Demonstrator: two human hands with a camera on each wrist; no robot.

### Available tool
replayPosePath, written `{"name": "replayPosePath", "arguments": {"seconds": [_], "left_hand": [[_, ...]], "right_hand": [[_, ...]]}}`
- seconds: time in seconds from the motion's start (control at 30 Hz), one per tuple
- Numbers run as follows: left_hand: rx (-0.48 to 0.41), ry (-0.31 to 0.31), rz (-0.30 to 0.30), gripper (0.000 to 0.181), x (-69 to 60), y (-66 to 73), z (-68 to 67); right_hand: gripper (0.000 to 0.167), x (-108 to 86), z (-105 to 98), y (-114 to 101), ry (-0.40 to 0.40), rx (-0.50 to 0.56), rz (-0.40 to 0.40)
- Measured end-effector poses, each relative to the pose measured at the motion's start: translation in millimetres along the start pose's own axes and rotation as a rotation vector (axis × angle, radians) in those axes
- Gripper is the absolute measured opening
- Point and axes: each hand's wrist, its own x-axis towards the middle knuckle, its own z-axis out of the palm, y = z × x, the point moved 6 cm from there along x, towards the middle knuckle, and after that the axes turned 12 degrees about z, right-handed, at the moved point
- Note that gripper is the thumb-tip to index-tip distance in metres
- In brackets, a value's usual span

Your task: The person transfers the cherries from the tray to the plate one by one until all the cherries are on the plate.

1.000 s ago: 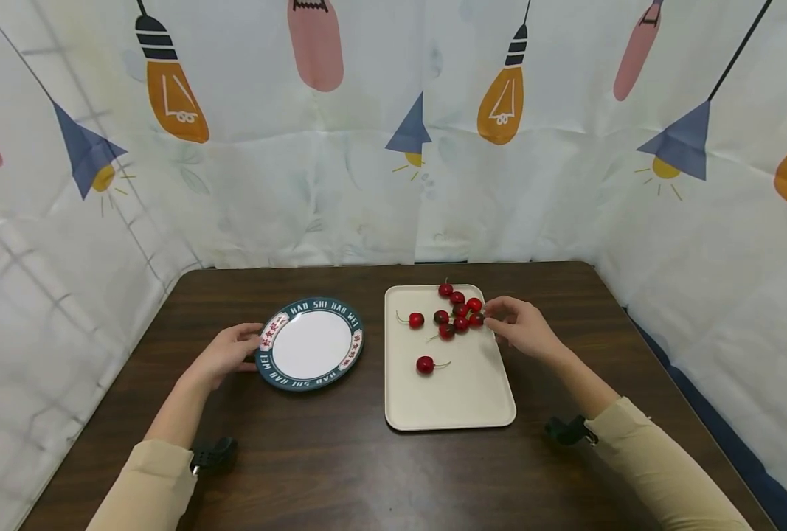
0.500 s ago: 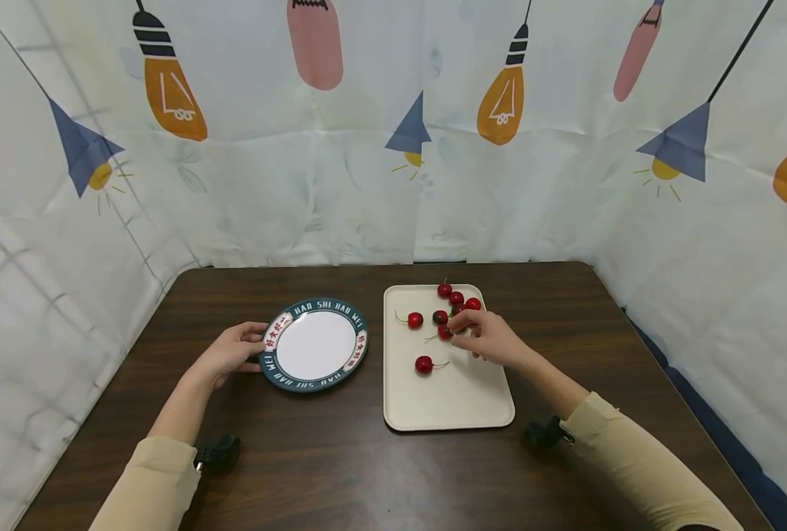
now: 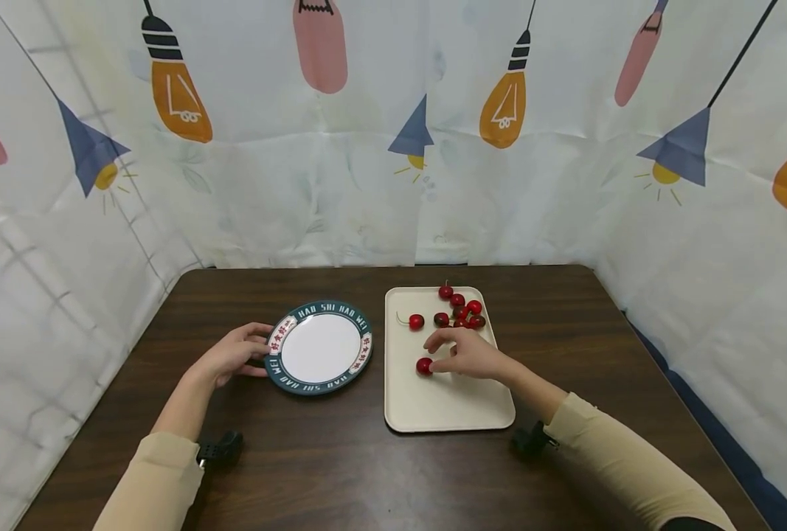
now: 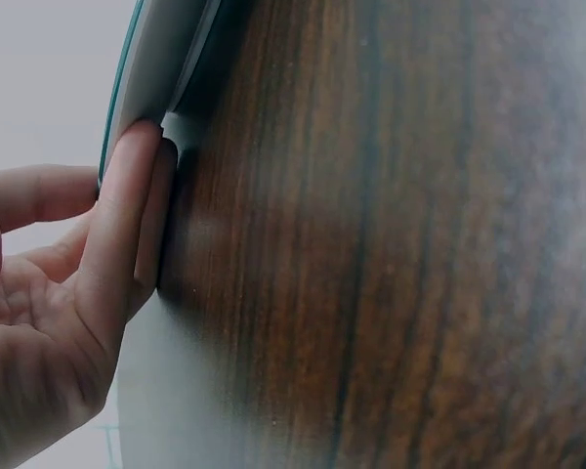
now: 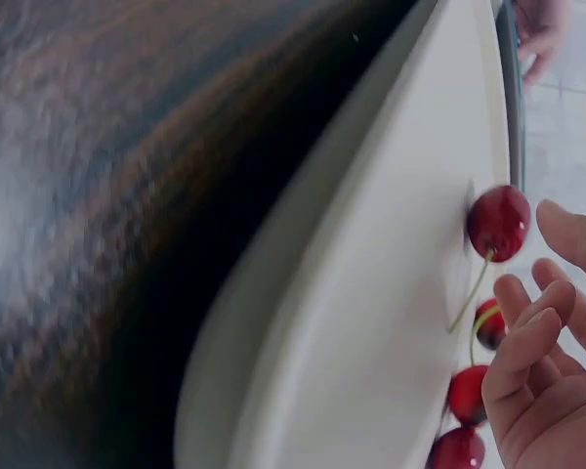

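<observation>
A white plate [image 3: 320, 348] with a dark teal lettered rim lies left of centre. My left hand [image 3: 237, 355] pinches its left edge; in the left wrist view, fingers [image 4: 127, 215] lie under the rim with another digit on the upper side. On a cream rectangular tray [image 3: 449, 405] sits a stemmed cherry [image 5: 499, 223]. Just beside that cherry hovers my right hand [image 3: 467, 354], its thumb and fingers apart and holding nothing. A small gap shows between thumb and cherry in the right wrist view. The hand hides part of the tray in the head view.
Several more cherries [image 3: 460, 312] cluster near the tray's back right, and one stemmed cherry [image 3: 416, 322] lies apart to the left. Tray and plate rest on a dark wooden table [image 3: 313, 457]. A patterned curtain [image 3: 360, 199] hangs behind.
My right hand has moved left and nearer, from the cluster's right side over it to the front cherry. The plate has shifted slightly right with my left hand.
</observation>
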Motion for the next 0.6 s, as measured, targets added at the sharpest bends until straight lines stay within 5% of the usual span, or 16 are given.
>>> {"name": "replayPosePath", "arguments": {"seconds": [0.6], "left_hand": [[0.018, -0.014, 0.005, 0.055, 1.7, 1.4, 1.1]], "right_hand": [[0.029, 7.1, 14.8, 1.6, 0.004, -0.071, 0.001]]}}
